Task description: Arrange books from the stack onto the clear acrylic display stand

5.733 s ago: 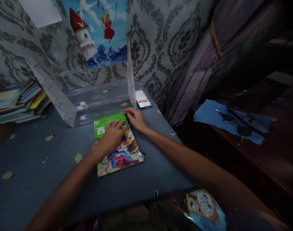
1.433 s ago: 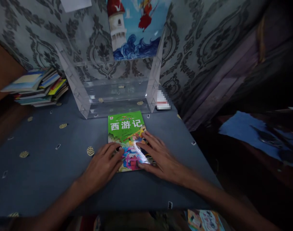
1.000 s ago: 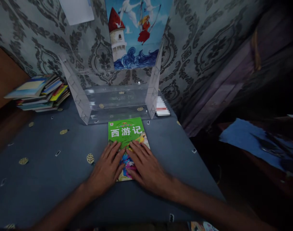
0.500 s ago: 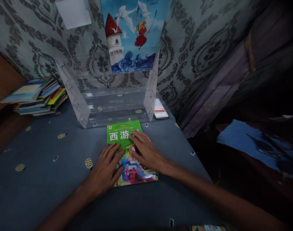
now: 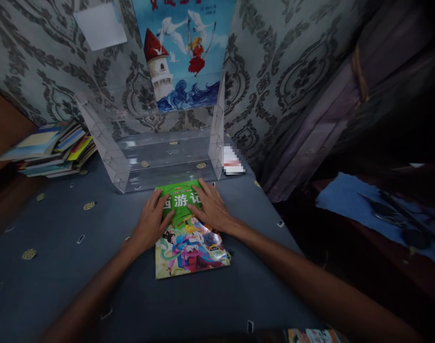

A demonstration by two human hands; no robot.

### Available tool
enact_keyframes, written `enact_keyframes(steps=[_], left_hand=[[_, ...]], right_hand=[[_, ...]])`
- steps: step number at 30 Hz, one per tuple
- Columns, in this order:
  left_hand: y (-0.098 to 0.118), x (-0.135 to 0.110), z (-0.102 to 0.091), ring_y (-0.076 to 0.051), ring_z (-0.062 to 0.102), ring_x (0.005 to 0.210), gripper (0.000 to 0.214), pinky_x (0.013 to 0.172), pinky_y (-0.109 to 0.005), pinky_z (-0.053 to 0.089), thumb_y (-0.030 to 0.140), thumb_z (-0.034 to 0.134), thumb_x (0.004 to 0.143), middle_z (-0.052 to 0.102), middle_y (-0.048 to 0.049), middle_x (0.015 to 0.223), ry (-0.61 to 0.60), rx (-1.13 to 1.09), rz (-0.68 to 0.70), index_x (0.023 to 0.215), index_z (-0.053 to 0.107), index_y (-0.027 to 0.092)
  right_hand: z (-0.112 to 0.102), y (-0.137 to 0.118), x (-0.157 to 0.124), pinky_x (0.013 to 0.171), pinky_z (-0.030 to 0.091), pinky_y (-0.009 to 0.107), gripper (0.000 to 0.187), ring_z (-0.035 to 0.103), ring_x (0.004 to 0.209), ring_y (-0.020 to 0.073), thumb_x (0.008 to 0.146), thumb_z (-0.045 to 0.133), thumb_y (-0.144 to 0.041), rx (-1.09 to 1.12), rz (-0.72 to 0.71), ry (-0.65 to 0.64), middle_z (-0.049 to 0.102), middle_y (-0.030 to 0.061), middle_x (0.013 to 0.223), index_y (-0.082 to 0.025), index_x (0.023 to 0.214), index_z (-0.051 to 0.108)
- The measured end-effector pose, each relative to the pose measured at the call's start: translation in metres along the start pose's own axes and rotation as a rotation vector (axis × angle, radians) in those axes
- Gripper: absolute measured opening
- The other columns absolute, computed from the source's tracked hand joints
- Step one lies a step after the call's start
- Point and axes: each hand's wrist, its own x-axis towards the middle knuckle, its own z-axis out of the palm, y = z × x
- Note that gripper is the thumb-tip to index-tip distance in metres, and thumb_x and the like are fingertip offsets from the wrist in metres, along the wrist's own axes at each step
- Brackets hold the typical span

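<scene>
Both hands (image 5: 151, 221) (image 5: 212, 207) on book (image 5: 192, 247) edges, perhaps scant room before rack (image 5: 108, 151)

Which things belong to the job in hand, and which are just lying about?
Part of the job:
西游记 picture book
left hand, right hand, on its cover
perhaps the clear stand behind it

Seemingly lying about:
stack of books
blue cloth, dark items on it

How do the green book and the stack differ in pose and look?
The green book is a single book lying flat; the stack holds several, unevenly piled. The left hand and right hand rest on the green book, while neither touches the stack. The green book's cover shows bright figures below white characters; the stack's top cover is pale. Both sit on the tablecloth.
</scene>
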Motion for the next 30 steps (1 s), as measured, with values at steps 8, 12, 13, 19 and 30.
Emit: enact_keyframes(steps=[8,12,13,19,30], left_hand=[[-0.003,0.006,0.001,-0.033,0.047,0.137,0.045,0.113,-0.054,0.041,0.046,0.043,0.102,0.05,-0.0185,0.144,0.028,0.092,0.035,0.134,0.053,0.017],[-0.003,0.01,-0.001,-0.032,0.049,0.133,0.041,0.11,-0.055,0.043,0.045,0.043,0.101,0.053,-0.0171,0.14,0.029,0.081,0.032,0.131,0.055,0.018],[-0.003,0.01,-0.001,-0.032,0.049,0.132,0.041,0.11,-0.055,0.043,0.044,0.043,0.102,0.053,-0.0165,0.139,0.035,0.068,0.026,0.131,0.055,0.019],[-0.003,0.007,0.003,-0.031,0.045,0.137,0.04,0.113,-0.055,0.04,0.042,0.041,0.102,0.049,-0.0152,0.144,0.062,-0.016,-0.039,0.133,0.055,0.021],[-0.001,0.003,0.002,-0.032,0.044,0.14,0.045,0.113,-0.056,0.041,0.046,0.04,0.102,0.047,-0.0176,0.148,0.046,-0.054,-0.139,0.135,0.052,0.019]], right_hand=[[0.001,0.021,0.002,0.116,0.037,0.054,0.056,0.039,0.146,0.0301,0.097,0.052,-0.042,0.128,-0.063,0.048,0.044,0.0228,0.155,-0.012,0.144,0.048],[0.001,0.025,0.002,0.116,0.038,0.054,0.052,0.042,0.145,0.0294,0.097,0.051,-0.037,0.171,-0.069,0.072,0.046,0.0209,0.154,-0.014,0.144,0.049],[0.001,0.025,0.001,0.116,0.038,0.054,0.051,0.043,0.144,0.0291,0.097,0.051,-0.036,0.176,-0.068,0.083,0.046,0.0205,0.154,-0.014,0.143,0.049],[0.001,0.022,-0.003,0.115,0.039,0.052,0.049,0.044,0.144,0.0286,0.098,0.047,-0.035,0.156,-0.065,0.106,0.047,0.0196,0.153,-0.015,0.143,0.051],[-0.004,0.019,-0.009,0.114,0.041,0.055,0.05,0.045,0.142,0.0313,0.101,0.044,-0.039,0.059,-0.043,0.081,0.046,0.0193,0.154,-0.016,0.145,0.05]])
